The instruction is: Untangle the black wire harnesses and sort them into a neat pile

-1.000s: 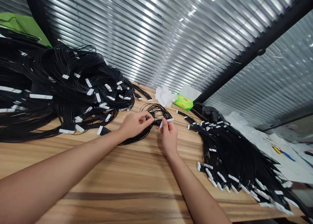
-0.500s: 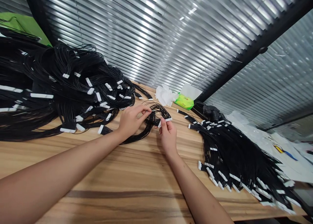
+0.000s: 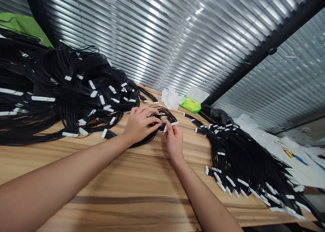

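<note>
A looped bundle of thin black wires [image 3: 142, 143] lies between my hands over the wooden table. My left hand [image 3: 138, 124] is curved over the loop from the left, its thumb and forefinger closed on wires close to the connector end. The exact wires in its fingertips are partly hidden. Between thumb and fingers, my right hand [image 3: 174, 140] pinches a white connector [image 3: 174, 123] at one end of the wires. Another white connector [image 3: 104, 133] rests on the table beyond my left wrist, and its wires run behind that wrist.
A large heap of black wire harnesses [image 3: 50, 79] with white connectors fills the left side. More harnesses [image 3: 243, 154] lie spread on the right. Crumpled tissue [image 3: 171, 98] and a green tissue pack [image 3: 191, 104] sit at the back, before a corrugated metal wall [image 3: 142, 39].
My left hand has moved slightly right and down toward the connector, its fingers spreading more over the wires. My right hand keeps its pinch on the connector.
</note>
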Demonstrator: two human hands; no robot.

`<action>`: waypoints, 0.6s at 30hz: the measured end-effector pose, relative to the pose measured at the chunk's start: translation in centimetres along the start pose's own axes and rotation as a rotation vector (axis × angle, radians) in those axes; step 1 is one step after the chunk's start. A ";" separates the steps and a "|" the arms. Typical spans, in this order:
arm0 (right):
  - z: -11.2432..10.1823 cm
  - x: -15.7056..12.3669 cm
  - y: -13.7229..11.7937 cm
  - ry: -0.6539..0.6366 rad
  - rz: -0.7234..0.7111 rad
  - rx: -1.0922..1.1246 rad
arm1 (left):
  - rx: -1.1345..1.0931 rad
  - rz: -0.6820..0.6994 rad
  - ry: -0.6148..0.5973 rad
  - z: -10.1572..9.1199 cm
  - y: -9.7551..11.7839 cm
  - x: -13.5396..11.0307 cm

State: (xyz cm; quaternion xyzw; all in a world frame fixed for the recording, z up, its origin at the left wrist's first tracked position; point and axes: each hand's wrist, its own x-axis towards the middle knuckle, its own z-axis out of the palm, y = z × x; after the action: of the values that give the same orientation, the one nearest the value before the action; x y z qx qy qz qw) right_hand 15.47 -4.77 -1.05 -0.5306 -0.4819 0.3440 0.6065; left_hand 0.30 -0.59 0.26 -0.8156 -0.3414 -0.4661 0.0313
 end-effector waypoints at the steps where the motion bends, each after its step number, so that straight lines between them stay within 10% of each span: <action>1: 0.0 0.0 0.1 0.001 0.001 -0.001 | 0.008 0.010 -0.010 0.0 0.0 0.0; 18: 0.1 -0.4 -1.4 -0.016 -0.101 -0.172 | 0.092 -0.042 -0.122 0.2 -0.2 -0.1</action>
State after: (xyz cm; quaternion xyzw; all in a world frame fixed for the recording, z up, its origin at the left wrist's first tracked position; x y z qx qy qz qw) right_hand 15.10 -5.34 0.19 -0.5530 -0.5406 0.2743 0.5715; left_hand 0.28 -0.40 0.05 -0.8327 -0.3809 -0.4001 0.0380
